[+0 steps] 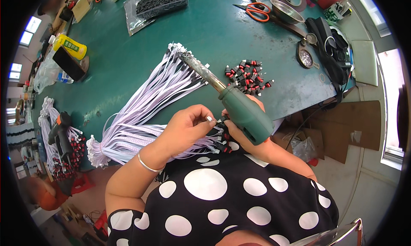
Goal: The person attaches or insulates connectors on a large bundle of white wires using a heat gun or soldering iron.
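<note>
My left hand (pixel 188 128), with a bangle at its wrist, pinches a small white connector (pixel 209 118) between thumb and fingertips. Close beside it, my right hand (pixel 239 133) is closed on a small black connector (pixel 224 118). A green heat gun (pixel 248 113) with a metal nozzle hides part of that hand; what supports it I cannot make out. Under my left forearm lies a tied bundle of white cables (pixel 128 136), with black-and-red ends near my body. A second white cable bundle (pixel 158 85) stretches away beyond it. Black-and-red connectors (pixel 248 76) are heaped right of the nozzle.
On the green table (pixel 205 27) stands a clear tray (pixel 186 1) of small black pieces. Orange-handled scissors (pixel 259 12) and a metal bowl (pixel 287 12) are far right. At left are a phone (pixel 68 64), a yellow bottle (pixel 75 47) and a dark gun-shaped tool (pixel 62 136) on more cables.
</note>
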A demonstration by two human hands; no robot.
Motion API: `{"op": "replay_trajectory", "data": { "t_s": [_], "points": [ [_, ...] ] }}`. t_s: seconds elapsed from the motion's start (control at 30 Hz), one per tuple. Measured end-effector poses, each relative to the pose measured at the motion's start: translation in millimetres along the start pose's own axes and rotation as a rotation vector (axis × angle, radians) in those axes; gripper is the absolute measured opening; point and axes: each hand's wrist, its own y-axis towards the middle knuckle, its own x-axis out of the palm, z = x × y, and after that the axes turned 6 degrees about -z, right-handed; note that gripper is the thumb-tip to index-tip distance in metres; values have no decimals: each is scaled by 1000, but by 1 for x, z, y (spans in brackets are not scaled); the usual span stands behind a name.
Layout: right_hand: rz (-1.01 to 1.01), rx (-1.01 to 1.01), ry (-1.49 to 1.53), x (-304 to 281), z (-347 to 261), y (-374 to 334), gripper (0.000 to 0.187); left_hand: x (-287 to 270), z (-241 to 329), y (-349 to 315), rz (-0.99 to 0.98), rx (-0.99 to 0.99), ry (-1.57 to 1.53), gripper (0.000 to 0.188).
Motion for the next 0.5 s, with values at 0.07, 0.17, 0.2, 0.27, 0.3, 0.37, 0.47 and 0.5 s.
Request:
{"op": "replay_trajectory", "data": {
  "t_s": [0.07, 0.17, 0.2, 0.27, 0.3, 0.37, 0.47, 0.5],
  "points": [
    [8, -29, -46, 0, -2, 1, 35, 1, -1, 1, 7, -8, 25, 8],
    [58, -39, -40, 2, 1, 0, 32, 2, -2, 4, 1, 6, 7, 7],
    [54, -12, -8, 2, 0, 0, 31, 3, -2, 4, -1, 5, 7, 7],
    [51, 16, 23, 4, 0, 0, 29, 4, 0, 4, -8, 5, -23, 7],
    [58, 59, 53, 5, 0, 0, 28, 5, 2, 4, -9, 4, -23, 7],
    [66, 102, 83, 7, 2, -1, 27, 5, 4, 4, -5, 10, -20, 8],
    [82, 9, -11, 9, 3, -1, 23, 2, -1, 5, -43, -11, 1, 7],
    [93, 40, 27, 10, 0, -1, 23, 1, -2, 5, -39, -10, -2, 7]
  ]
}}
